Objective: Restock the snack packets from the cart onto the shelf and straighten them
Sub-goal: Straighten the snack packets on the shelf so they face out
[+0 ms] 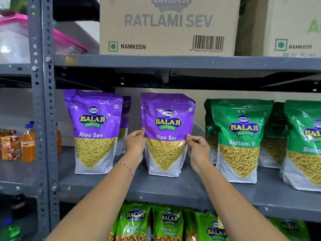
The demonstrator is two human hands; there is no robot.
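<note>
A purple Aloo Sev packet (167, 134) stands upright on the grey metal shelf (173, 188), a little left of centre. My left hand (134, 145) grips its left edge and my right hand (198, 148) pinches its right edge, both at mid height. To the left stands another purple Aloo Sev packet (94, 131) with one more half hidden behind it. On the right stand green Ratlami Sev packets (240, 140), several deep, the outermost cut off by the frame edge. The cart is out of view.
A Ratlami Sev carton (166, 26) and a second carton (291, 26) sit on the shelf above. Light green Chana Jor Garam packets (168, 223) fill the shelf below. A grey upright post (43, 101) stands at left; beyond it are orange drink bottles (28, 145) and a pink-lidded tub (15, 35).
</note>
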